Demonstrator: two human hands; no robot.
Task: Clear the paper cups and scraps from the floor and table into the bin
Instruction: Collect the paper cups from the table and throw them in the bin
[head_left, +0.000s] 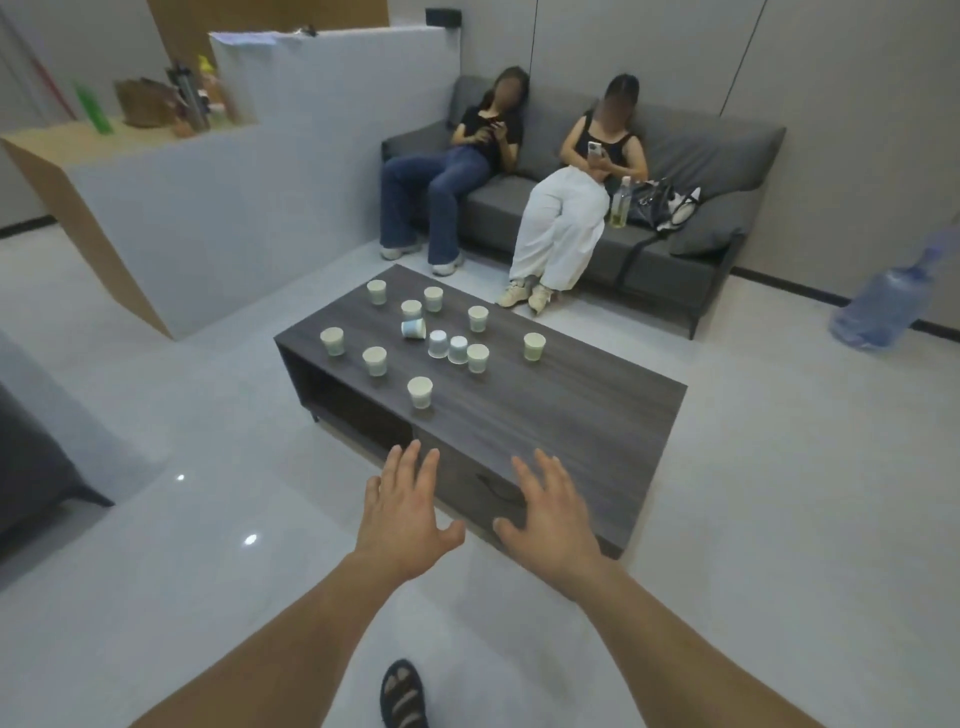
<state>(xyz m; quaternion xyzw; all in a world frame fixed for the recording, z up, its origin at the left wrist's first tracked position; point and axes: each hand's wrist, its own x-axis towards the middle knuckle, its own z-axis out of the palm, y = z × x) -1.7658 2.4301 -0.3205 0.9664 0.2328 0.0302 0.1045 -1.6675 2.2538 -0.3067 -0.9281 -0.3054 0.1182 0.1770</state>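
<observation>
**Grey wood table (582, 431) with paper cups (374, 361) scattered on it, both hands empty**

Left hand (402, 512) was spread flat, fingers straight, holding nothing. It hovered near the table's near corner. Right hand (550, 512) was the same: spread, empty, over the near end of the tabletop. Whether either one touched the wood could not be told.

All the visible cups stood on the far half of the table, well apart from both hands. Most were upright, from the leftmost cup (332, 341) across to the rightmost cup (534, 346). Near the middle a tipped cup (413, 329) lay on its side, and two upside-down cups (438, 344) sat just beside it. The nearest cup (420, 392) stood alone.

Likely handling: thin paper, very light, easy to crush or knock over. Pinch at the rim or wrap loosely round the wall. Stacking should work if they are dry; contents could not be seen, so spills were possible.

The tabletop was flat, matte and dark. The floor (779, 519) was pale, glossy tile, with no scraps visible on it. A white counter (156, 197) stood at left, and a grey sofa (727, 150) with two seated people sat behind the table. A blue water jug (883, 306) stood at far right. No bin was in view.
</observation>
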